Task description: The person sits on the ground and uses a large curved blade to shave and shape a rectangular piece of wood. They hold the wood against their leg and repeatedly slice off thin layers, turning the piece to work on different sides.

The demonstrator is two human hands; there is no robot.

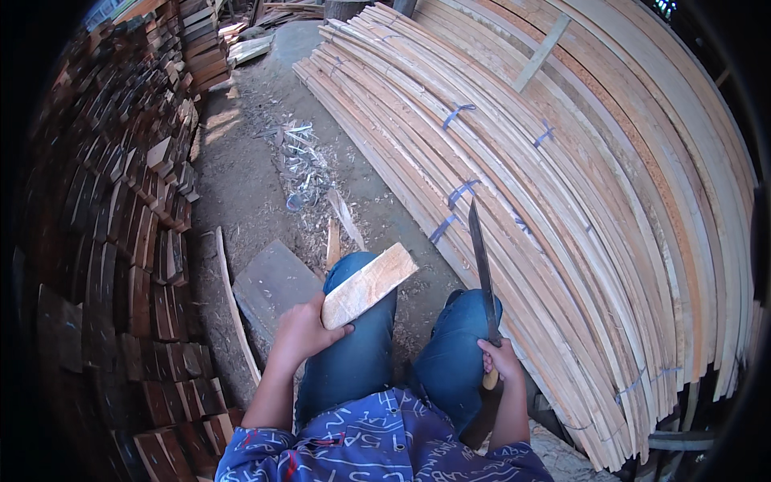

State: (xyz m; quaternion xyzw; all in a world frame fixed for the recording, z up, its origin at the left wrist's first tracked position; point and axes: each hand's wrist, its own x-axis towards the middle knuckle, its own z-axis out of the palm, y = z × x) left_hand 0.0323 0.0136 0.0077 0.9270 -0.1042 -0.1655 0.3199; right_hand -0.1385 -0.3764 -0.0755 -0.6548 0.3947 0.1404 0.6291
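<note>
My left hand (303, 330) is closed round the near end of a short, pale wooden block (371, 284), which slants up to the right above my left knee. The thumb lies along its lower edge. In my right hand (501, 359) is a machete (482, 261), its long dark blade pointing up and away beside my right knee. Part of its light wooden handle (491, 379) shows below the fist. Blade and block are well apart.
Long wooden strips (514, 177), bundled with blue ties, fill the right side. Stacked dark wood pieces (112, 241) rise on the left. A flat grey slab (275, 287), a thin curved strip (233, 301) and a heap of shavings (302, 165) lie on the dirt ground ahead.
</note>
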